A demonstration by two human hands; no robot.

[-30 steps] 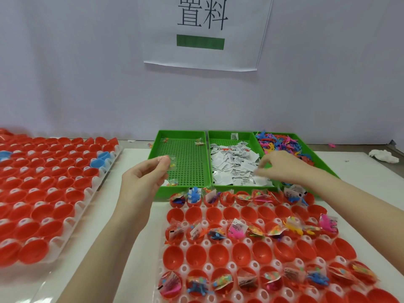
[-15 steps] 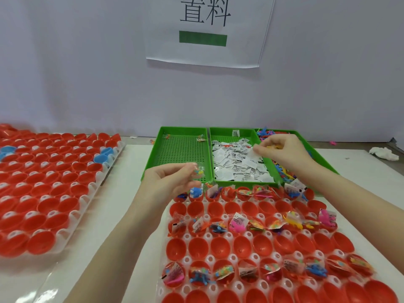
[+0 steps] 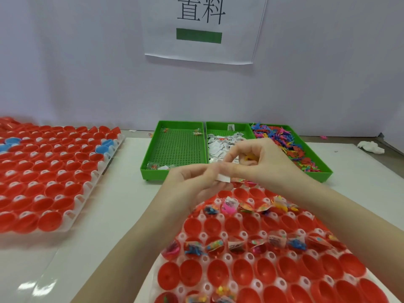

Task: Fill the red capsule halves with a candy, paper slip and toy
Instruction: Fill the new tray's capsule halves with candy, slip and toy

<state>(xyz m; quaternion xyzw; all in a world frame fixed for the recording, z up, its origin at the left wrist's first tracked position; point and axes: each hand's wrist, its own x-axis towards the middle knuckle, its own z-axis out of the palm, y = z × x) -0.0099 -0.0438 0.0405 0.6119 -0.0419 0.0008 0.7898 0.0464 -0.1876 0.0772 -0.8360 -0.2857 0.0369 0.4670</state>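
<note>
I see both hands meet above the capsule tray (image 3: 220, 234): left hand (image 3: 192, 184) pinches a paper slip (image 3: 223, 178), right hand (image 3: 260, 162) curls around a yellow toy (image 3: 249, 158).

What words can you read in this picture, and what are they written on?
"置料": big black characters on the white paper sign on the wall, above a plain green bar.
Paper slips in the middle green tray: print too small to read.
Packets in the red capsule halves: print blurred, unreadable.
</note>
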